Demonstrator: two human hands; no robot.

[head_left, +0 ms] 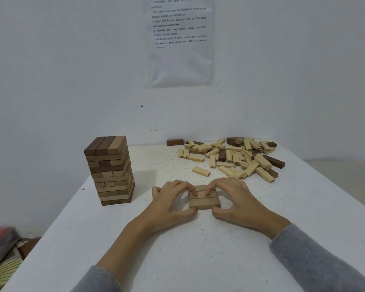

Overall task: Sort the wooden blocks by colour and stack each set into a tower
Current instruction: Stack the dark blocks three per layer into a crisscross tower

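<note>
A flat layer of three light wooden blocks (203, 200) lies side by side on the white table (177, 249), near the middle. My left hand (171, 204) grips its left end, fingers on top and thumb at the front edge. My right hand (235, 199) grips the right end the same way. A tall tower of brown blocks (110, 171) stands to the left. A loose pile of pale blocks (234, 158) with a few dark ones mixed in lies at the back right.
A single dark block (175, 142) lies by the wall behind the pile. One pale block (201, 171) lies apart, just beyond my hands. A printed sheet (180, 39) hangs on the wall. The table's left edge drops to a patterned floor (6, 266).
</note>
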